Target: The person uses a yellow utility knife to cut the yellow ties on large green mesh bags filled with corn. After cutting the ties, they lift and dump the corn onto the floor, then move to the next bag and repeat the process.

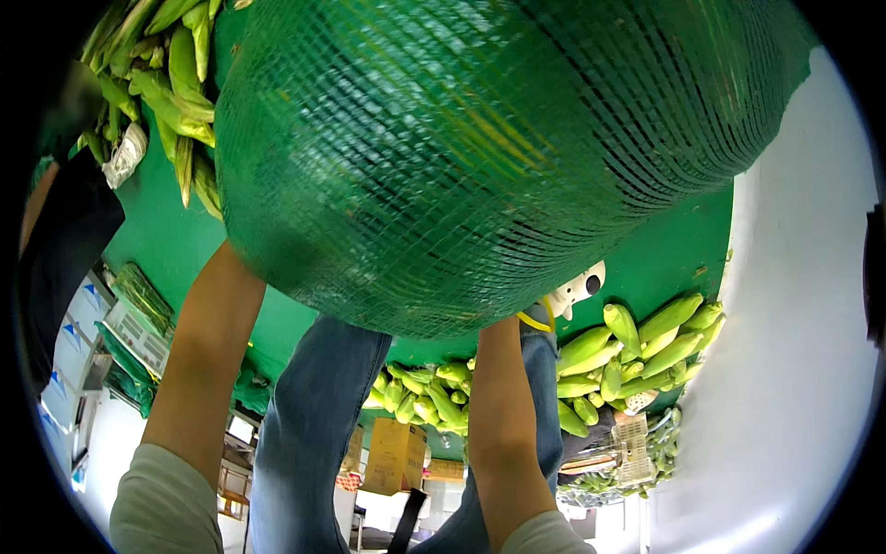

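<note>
A large green mesh sack, with green and yellowish contents showing through the net, fills the upper middle of the view. Both my forearms reach up to its underside from below, one at its left edge and one at its lower right. The sack hides both my hands, so their fingers and grip cannot be seen. Close to my right wrist are a yellow loop and a white slipper with a black nose-like spot.
Unhusked corn ears lie at upper left, and more corn is heaped at lower right on the green floor. A person in dark clothing is at far left. Cardboard boxes stand behind my legs; a white wall rises at right.
</note>
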Available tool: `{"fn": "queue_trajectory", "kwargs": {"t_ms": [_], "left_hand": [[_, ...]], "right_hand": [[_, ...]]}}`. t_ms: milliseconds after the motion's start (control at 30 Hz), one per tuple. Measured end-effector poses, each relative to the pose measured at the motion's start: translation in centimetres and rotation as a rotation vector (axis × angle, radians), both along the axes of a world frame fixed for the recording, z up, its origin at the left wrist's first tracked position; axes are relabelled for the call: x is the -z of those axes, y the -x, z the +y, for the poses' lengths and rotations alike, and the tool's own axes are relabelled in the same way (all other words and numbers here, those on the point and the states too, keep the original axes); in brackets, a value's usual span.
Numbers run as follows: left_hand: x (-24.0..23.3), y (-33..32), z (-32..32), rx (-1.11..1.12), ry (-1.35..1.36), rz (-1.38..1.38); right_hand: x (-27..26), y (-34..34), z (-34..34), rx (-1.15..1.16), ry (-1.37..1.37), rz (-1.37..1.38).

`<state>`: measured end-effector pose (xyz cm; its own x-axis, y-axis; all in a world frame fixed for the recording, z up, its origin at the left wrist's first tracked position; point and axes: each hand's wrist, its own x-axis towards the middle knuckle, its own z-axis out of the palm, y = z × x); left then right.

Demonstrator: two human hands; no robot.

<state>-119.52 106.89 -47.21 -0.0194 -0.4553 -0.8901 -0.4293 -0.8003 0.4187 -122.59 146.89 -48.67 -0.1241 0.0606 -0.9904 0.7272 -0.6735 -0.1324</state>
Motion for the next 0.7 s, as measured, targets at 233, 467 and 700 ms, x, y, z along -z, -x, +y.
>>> {"fn": "queue_trajectory", "kwargs": {"t_ms": [233, 467, 700], "left_hand": [[0.8, 0.0, 0.1, -0.04, 0.017, 0.029], [0.7, 1.7, 0.0, -0.076, 0.002, 0.103], [-8.5, 4.8, 2.6, -0.146, -0.109, 0.307]], "right_hand": [[0.4, 0.5, 0.4, 0.033, -0.012, 0.046], [-0.9, 3.1, 0.4, 0.029, -0.008, 0.121], [-12.6, 6.3, 2.3, 0.045, 0.029, 0.279]]}}
